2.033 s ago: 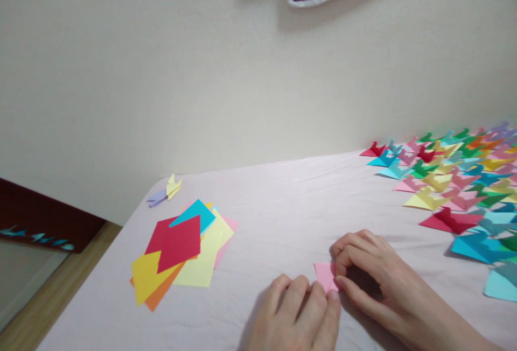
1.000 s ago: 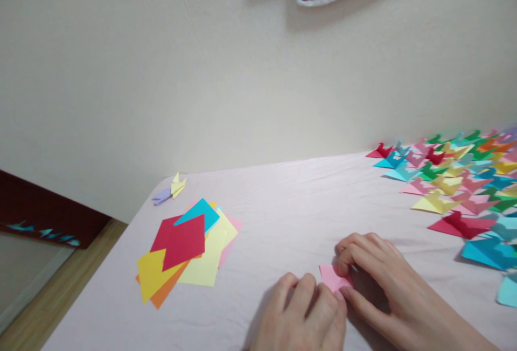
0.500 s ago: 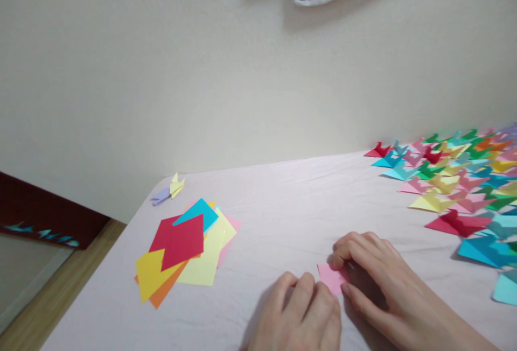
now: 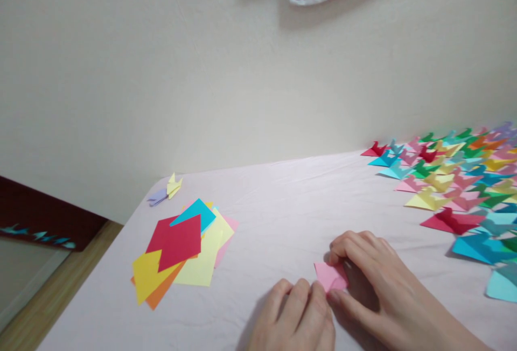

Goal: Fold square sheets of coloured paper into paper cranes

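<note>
A small piece of folded pink paper [image 4: 328,275] lies on the pale sheet-like surface between my two hands. My right hand [image 4: 374,281] has its thumb on the near edge and its curled fingers on the far right edge of the paper. At the near left corner of the paper, the bent fingertips of my left hand [image 4: 294,313] press against it; the left thumb is hidden. Both hands are closed around the paper's edges. A loose flap seems to show on the paper under the right thumb.
Several coloured paper squares [image 4: 181,243] overlap to the left. Beyond them lie a yellow folded paper piece [image 4: 174,185] and a purple one [image 4: 157,197]. Rows of folded paper birds [image 4: 456,178] fill the right side. A wall [image 4: 258,87] rises behind the surface.
My right thumb has slid left along the near edge of the pink paper, and a fold line now shows there. The whole view has shifted slightly.
</note>
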A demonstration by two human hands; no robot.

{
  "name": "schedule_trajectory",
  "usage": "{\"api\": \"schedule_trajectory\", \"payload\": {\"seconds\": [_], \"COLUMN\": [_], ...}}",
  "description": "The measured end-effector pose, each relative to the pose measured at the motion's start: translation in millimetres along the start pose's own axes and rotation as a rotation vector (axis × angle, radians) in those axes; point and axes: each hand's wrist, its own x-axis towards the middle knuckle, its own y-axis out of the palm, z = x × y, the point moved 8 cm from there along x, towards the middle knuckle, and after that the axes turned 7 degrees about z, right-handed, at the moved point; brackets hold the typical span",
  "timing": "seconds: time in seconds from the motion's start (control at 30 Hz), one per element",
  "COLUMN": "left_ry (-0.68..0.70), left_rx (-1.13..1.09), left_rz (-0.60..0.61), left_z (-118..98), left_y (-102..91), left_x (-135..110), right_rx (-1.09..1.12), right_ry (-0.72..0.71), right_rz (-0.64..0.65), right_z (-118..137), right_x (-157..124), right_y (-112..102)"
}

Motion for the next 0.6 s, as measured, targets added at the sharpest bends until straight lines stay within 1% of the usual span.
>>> {"api": "schedule_trajectory", "payload": {"seconds": [0.1, 0.23, 0.43, 0.6], "left_ry": [-0.002, -0.022, -0.026, -0.021], "left_rx": [-0.012, -0.04, -0.06, -0.101], "left_rz": [0.014, 0.022, 0.043, 0.091], "left_z": [-1.4, -0.2, 0.1, 1.1], "left_y": [1.9, 1.9, 4.3, 7.4], "left_x": [-0.7, -0.4, -1.5, -3.6], "right_rx": [-0.015, 0.019, 0.114, 0.22], "right_ry": [0.008, 0.007, -0.007, -0.013], "right_rz": [-0.014, 0.002, 0.029, 0.05], "right_z": [0.3, -0.2, -7.8, -15.4], "right_x": [1.7, 1.8, -0.6, -0.4], "right_y": [1.2, 0.2, 0.4, -1.3]}}
